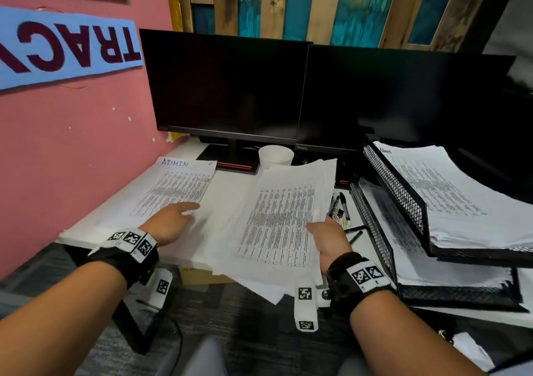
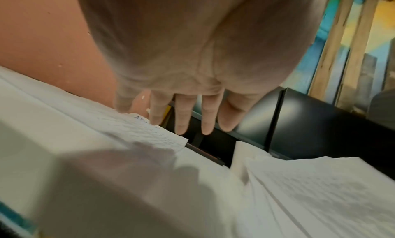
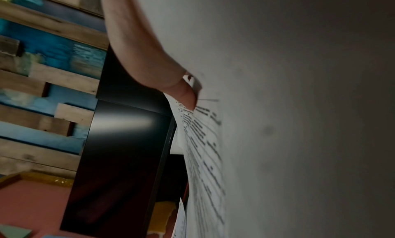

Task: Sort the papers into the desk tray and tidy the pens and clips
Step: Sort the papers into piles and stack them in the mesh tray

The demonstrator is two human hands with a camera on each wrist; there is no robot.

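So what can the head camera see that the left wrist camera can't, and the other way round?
Only the head view shows the black mesh desk tray stacked with papers, the pens and clips, and the right hand gripping the loose sheets. Only the left wrist view shows the left hand's straight fingers from below. Both show the sheet headed ADMIN, the monitors and the white cup.

Printed text on the sheaf of papers (image 1: 279, 220) too small to read; right hand (image 1: 331, 240) fingers hidden under it (thumb only); pens (image 1: 344, 208) partly covered.
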